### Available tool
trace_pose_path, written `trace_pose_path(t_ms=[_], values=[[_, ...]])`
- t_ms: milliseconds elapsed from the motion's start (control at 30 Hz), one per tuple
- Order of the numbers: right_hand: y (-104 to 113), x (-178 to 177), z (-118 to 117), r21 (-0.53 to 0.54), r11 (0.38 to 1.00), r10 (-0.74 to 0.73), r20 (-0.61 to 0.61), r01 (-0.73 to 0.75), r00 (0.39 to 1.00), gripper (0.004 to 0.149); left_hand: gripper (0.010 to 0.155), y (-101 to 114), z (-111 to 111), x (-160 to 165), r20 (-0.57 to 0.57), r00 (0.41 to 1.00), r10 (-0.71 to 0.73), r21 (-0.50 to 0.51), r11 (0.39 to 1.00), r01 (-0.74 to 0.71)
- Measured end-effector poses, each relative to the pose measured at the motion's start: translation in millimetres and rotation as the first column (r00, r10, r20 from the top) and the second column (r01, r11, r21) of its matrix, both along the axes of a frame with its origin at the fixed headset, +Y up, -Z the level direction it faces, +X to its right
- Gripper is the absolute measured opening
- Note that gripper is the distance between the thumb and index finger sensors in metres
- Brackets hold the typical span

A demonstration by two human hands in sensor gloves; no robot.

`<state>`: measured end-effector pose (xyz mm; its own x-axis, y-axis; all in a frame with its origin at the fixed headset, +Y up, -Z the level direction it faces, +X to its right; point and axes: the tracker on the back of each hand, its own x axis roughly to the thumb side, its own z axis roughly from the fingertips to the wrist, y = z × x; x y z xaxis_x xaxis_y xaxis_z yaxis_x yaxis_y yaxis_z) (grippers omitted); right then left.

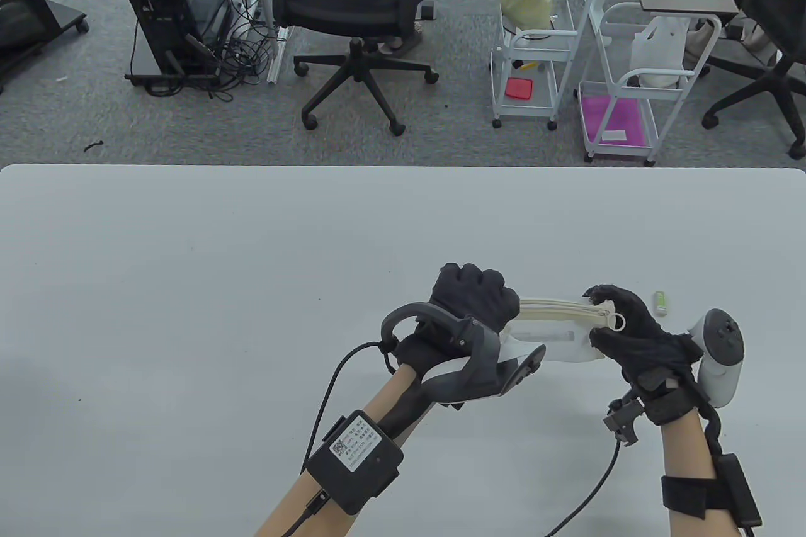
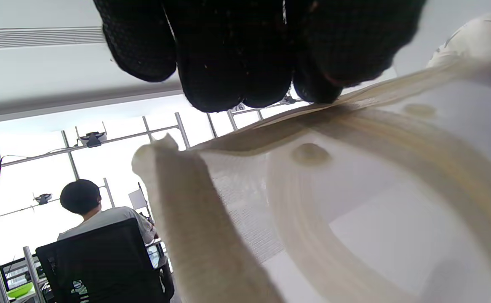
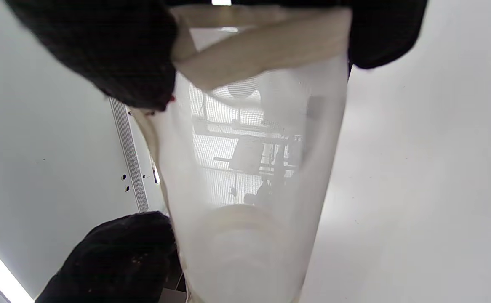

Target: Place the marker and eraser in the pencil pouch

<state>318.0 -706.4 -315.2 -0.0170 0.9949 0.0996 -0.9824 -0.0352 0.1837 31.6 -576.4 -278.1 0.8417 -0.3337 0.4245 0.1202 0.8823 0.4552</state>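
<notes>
A translucent white pencil pouch [image 1: 554,335] with a cream zipper strip is held above the table between both hands. My left hand [image 1: 475,304] grips its left end in a closed fist. My right hand [image 1: 620,326] pinches the right end at the zipper pull ring. In the left wrist view the left fingers [image 2: 237,54] clamp the cream zipper edge [image 2: 397,84]. In the right wrist view the right fingers [image 3: 102,54] hold the pouch's top band [image 3: 266,46], and the mesh body [image 3: 245,168] hangs below. A small white and green eraser [image 1: 660,302] lies on the table right of the pouch. The marker is not visible.
The white table [image 1: 189,285] spreads to the left and far side. Beyond its far edge stand an office chair [image 1: 359,2], a computer tower [image 1: 170,8] and white carts [image 1: 535,58] on the carpet.
</notes>
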Motion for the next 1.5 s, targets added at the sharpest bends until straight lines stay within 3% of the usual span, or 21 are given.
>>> trace_pose_path(t_ms=[200,300,433,500,600,667,700,733,833,933,967,1067,1133,1167,1267,1433,1500], values=[[0,1,0,0.001,1.000,-0.010,0.003,0.010,1.000,0.067,0.064,-6,9,-44,-0.028,0.973,0.229,-0.047,0.972,-0.230],[-1,0,0,-0.001,1.000,-0.005,0.001,0.005,1.000,0.067,0.069,-19,15,-79,-0.043,0.900,0.434,-0.092,0.895,-0.437],[-2,-3,0,-0.003,1.000,0.004,0.003,-0.004,1.000,0.067,0.081,-44,13,-110,-0.091,0.802,0.590,-0.189,0.781,-0.595],[-2,-4,0,-0.002,1.000,0.003,0.005,-0.003,1.000,0.067,0.086,-63,5,-123,-0.108,0.708,0.697,-0.269,0.665,-0.696],[-3,-6,-1,-0.006,1.000,0.005,-0.001,-0.005,1.000,0.067,0.090,-84,-8,-135,-0.149,0.627,0.765,-0.424,0.523,-0.740],[-3,-10,-2,-0.009,1.000,0.014,-0.019,-0.014,1.000,0.067,0.091,-99,-14,-140,-0.166,0.504,0.847,-0.478,0.378,-0.793],[-2,-11,-2,-0.010,1.000,0.018,-0.029,-0.018,0.999,0.067,0.093,-105,-17,-141,-0.197,0.471,0.860,-0.512,0.319,-0.797],[-2,-13,-2,-0.011,1.000,0.021,-0.042,-0.021,0.999,0.067,0.095,-111,-19,-142,-0.231,0.450,0.862,-0.558,0.262,-0.787],[-2,-20,-1,-0.006,1.000,0.024,-0.052,-0.024,0.998,0.068,0.101,-123,-23,-143,-0.276,0.415,0.867,-0.626,0.166,-0.762],[-1,-30,-1,-0.009,0.999,0.042,-0.092,-0.043,0.995,0.068,0.101,-136,-24,-139,-0.313,0.342,0.886,-0.671,0.048,-0.740],[-1,-32,-1,-0.008,0.999,0.048,-0.096,-0.049,0.994,0.068,0.100,-139,-24,-138,-0.328,0.334,0.883,-0.678,0.026,-0.734],[-2,-35,-1,-0.017,0.998,0.051,-0.110,-0.054,0.993,0.068,0.099,-142,-25,-139,-0.331,0.345,0.878,-0.671,0.038,-0.740],[-4,-36,-1,-0.036,0.998,0.055,-0.134,-0.061,0.989,0.069,0.089,-143,-25,-139,-0.348,0.315,0.883,-0.654,0.013,-0.757],[-5,-37,-2,-0.050,0.996,0.069,-0.152,-0.077,0.986,0.070,0.083,-145,-24,-140,-0.364,0.270,0.891,-0.619,-0.014,-0.786],[-2,-34,-2,-0.074,0.990,0.106,-0.160,-0.119,0.981,0.078,0.079,-146,-25,-141,-0.383,0.230,0.895,-0.608,-0.057,-0.792],[28,-3,-4,-0.048,0.937,0.344,-0.045,-0.346,0.938,0.087,0.078,-139,-26,-149,-0.375,0.185,0.908,-0.584,-0.076,-0.808],[32,11,-9,-0.097,0.895,0.439,0.024,-0.435,0.898,0.086,0.078,-136,-26,-151,-0.375,0.172,0.911,-0.590,-0.092,-0.802]])
